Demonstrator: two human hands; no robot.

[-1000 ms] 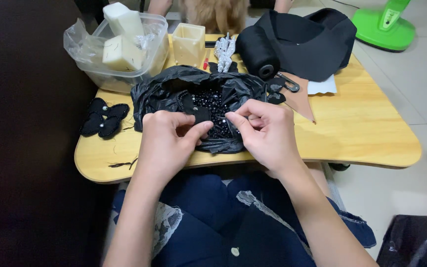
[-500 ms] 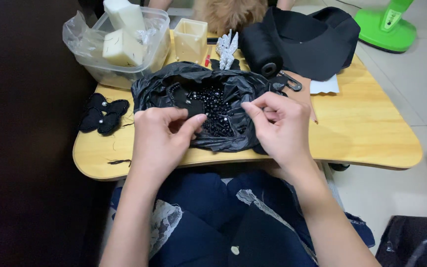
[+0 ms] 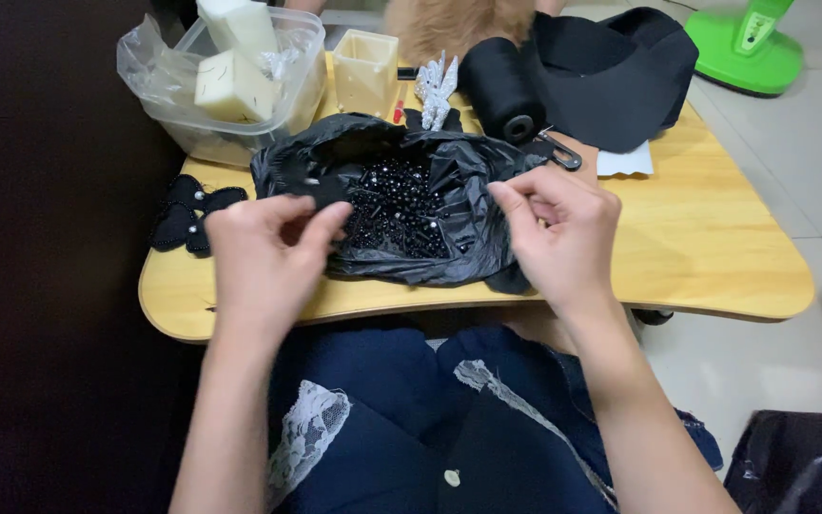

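A: From the head view, where does the beadwork stand?

B: The black plastic bag (image 3: 401, 205) lies spread open on the wooden lap table (image 3: 696, 247), and the black beads (image 3: 397, 205) sit heaped in its middle, loose. I judge the sorting or picking is only under way: the heap looks full, and nothing strung shows near the hands

A: And the hands?

B: The left hand (image 3: 264, 257) hovers at the bag's left edge, fingers curled with thumb and forefinger pinched close together. Whether a bead or thread sits between them I cannot tell; it is too small. The right hand (image 3: 558, 233) is at the bag's right edge, fingertips drawn together the same way, and it may be pinching the plastic or something fine; again I cannot tell

A: Anything finished nearby?

B: To the left of the bag, on the table's edge, lie some black beaded patches (image 3: 187, 214), which look like completed pieces. Behind the bag are a clear plastic container (image 3: 230, 76) with pale blocks, a small cream box (image 3: 365, 71), a black thread spool (image 3: 504, 90) and folded black fabric (image 3: 611, 76)

A: So what is left?

B: By my reading, most of it: the beads remain in the bag, and no piece shows in hand
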